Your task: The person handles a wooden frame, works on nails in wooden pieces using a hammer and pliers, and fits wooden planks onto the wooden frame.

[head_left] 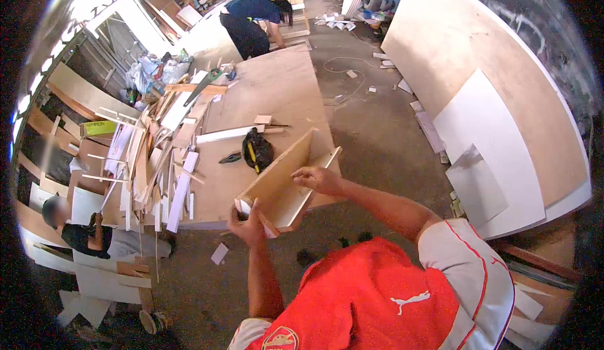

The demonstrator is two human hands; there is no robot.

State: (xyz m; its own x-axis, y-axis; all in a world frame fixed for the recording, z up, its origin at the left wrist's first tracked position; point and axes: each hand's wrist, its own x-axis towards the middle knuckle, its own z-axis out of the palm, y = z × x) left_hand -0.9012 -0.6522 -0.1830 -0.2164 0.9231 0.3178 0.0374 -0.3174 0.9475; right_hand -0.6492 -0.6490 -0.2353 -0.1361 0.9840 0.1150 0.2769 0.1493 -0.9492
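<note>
While the big brown sheet [434, 35] leans on the wall [525, 4] at 2 o'clock, likely to save space, the worktable [270, 92] runs up toward 12. Scrap pile [170, 139] heaped at 9, probably kept to one side for elbow room. Wooden box [280, 183], open side up, held at the table's 5 o'clock corner, presumably for easy reach; can't tell whether table takes weight. Black bag [263, 148] lies just off its 11 o'clock side. Left hand [248, 225]: thumb and fingers closed round box's 7 o'clock end, steadying it, I'd say. Right hand [319, 179]: fingers bunched, nearly closed, at box's 3 o'clock side; can't tell if they pinch anything.
</note>
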